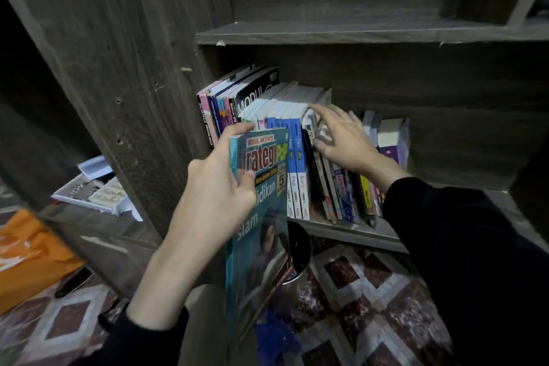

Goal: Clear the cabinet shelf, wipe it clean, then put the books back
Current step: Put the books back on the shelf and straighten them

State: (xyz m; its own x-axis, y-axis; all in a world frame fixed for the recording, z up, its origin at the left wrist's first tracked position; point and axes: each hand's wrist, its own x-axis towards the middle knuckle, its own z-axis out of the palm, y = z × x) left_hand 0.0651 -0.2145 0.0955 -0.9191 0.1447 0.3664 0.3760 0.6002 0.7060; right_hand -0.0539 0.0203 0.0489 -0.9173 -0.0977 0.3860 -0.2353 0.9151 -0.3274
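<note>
A row of books stands on the grey cabinet shelf, from the left wall to about the middle. My left hand grips a teal workbook by its spine edge, thumb on the cover, held upright in front of the row. My right hand reaches into the row with spread fingers, touching the tops of leaning books. More books lean at the right end. Whether its fingers curl round any book is unclear.
An empty shelf board sits above. A metal pot and a blue cloth lie on the patterned floor below. To the left are a white tray and an orange bag.
</note>
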